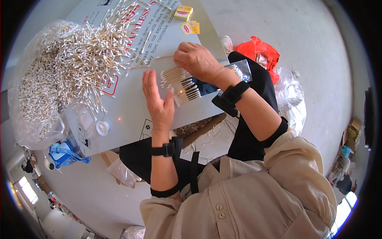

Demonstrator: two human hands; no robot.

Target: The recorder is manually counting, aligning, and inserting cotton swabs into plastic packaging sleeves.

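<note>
My left hand point(157, 101) is upright on the table's near side, fingers straight and thumb apart, holding nothing. It stands beside a row of cotton swabs point(172, 76) laid side by side. My right hand point(199, 61) is bent over that row with its fingers pinched together. A single cotton swab point(164, 57) sticks out to the left from its fingertips. A second group of swabs point(188, 95) lies just below the row, on something dark. Partly under my right wrist is a clear packet point(243, 71) with swab tips showing; my hand hides the part between.
A big clear bag point(34, 85) spills a heap of loose swabs point(89, 53) across the table's left. Two small yellow packs point(183, 12) sit at the far edge. A white round cap point(102, 128) and a blue strapped item point(63, 154) are near left. Right stands a red bag point(258, 51).
</note>
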